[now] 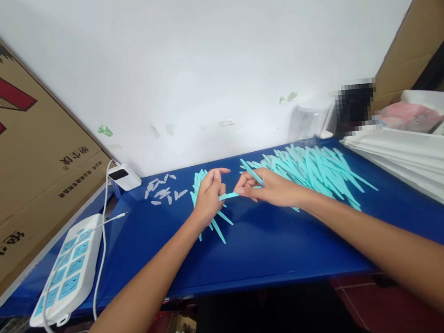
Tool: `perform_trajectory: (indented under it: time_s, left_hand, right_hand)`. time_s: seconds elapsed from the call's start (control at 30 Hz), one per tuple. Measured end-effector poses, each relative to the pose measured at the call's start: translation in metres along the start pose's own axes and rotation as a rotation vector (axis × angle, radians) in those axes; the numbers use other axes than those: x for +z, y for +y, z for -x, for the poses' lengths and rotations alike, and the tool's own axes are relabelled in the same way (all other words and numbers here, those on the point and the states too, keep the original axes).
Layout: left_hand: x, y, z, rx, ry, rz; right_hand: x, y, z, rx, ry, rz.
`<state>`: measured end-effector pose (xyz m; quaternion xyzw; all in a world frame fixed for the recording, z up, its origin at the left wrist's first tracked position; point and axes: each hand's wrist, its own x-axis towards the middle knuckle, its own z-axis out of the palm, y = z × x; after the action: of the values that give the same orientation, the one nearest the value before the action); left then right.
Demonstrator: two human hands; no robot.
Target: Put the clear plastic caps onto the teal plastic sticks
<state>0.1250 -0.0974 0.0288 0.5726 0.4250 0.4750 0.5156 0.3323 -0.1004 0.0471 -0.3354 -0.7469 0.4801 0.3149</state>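
Observation:
Both hands hold a slim turquoise plastic stick (229, 195) level between them, above the blue tabletop. My left hand (210, 192) is closed on its left end, with the index finger stretched out to the right. My right hand (264, 186) pinches the other end between thumb and fingers. A second turquoise stick (250, 171) slants up out of my right hand. Under and behind my left hand lies a small heap of like sticks (216, 230), partly hidden. A larger pile of turquoise sticks (311, 171) spreads behind my right hand. Small translucent pieces (164, 192) lie scattered left of my left hand.
A white power strip (69, 268) with a cable lies at the table's left edge, near a small white device (125, 177). Cardboard boxes (30, 152) stand at the left. A clear jar (313, 119) and a stack of white packaging (411, 155) are at the right.

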Motion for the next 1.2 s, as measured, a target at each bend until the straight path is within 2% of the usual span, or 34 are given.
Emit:
perform_trajectory:
  time_s: [0.13, 0.23, 0.3, 0.37, 0.43, 0.5, 0.6, 0.67, 0.73, 0.8, 0.93, 1.07, 1.2]
  left_hand:
    - [0.003, 0.002, -0.001, 0.004, 0.032, -0.021]
    - [-0.001, 0.006, -0.004, -0.078, 0.109, 0.011]
    - [-0.007, 0.008, -0.007, -0.168, 0.122, 0.101]
    - [-0.015, 0.010, -0.009, -0.244, 0.084, 0.213]
    - [-0.021, 0.011, -0.011, -0.279, 0.030, 0.309]
    - [-0.024, 0.011, -0.011, -0.277, -0.004, 0.361]
    - [-0.021, 0.012, -0.010, -0.238, -0.026, 0.350]
    - [-0.018, 0.014, -0.008, -0.211, -0.039, 0.334]
    - [-0.017, 0.015, -0.007, -0.191, -0.058, 0.328]
    - [-0.016, 0.015, -0.006, -0.170, -0.085, 0.312]
    - [-0.017, 0.011, -0.005, -0.122, -0.138, 0.239]
    - [-0.017, 0.006, -0.008, -0.105, -0.102, 0.204]
    - [-0.018, 0.005, -0.009, -0.105, -0.064, 0.199]
  right_hand:
    - [-0.009, -0.005, 0.002, 0.069, -0.114, 0.053]
    - [-0.017, -0.010, 0.004, 0.096, -0.146, 0.093]
    - [-0.025, -0.010, 0.004, 0.097, -0.041, 0.134]
    - [-0.035, -0.007, 0.003, 0.120, 0.136, 0.225]
    - [-0.048, 0.000, 0.002, 0.148, 0.306, 0.384]
    - [-0.062, 0.008, 0.002, 0.172, 0.426, 0.644]
    - [-0.078, 0.016, 0.004, 0.242, 0.454, 0.978]
    - [-0.083, 0.017, 0.005, 0.281, 0.460, 1.078]
    - [-0.082, 0.015, 0.006, 0.296, 0.468, 1.067]
    - [-0.076, 0.012, 0.005, 0.286, 0.435, 0.966]
    - [-0.057, 0.003, 0.002, 0.222, 0.228, 0.653]
    - [-0.042, -0.001, 0.001, 0.134, 0.086, 0.473]
    - [-0.039, 0.001, 0.000, 0.075, 0.015, 0.377]
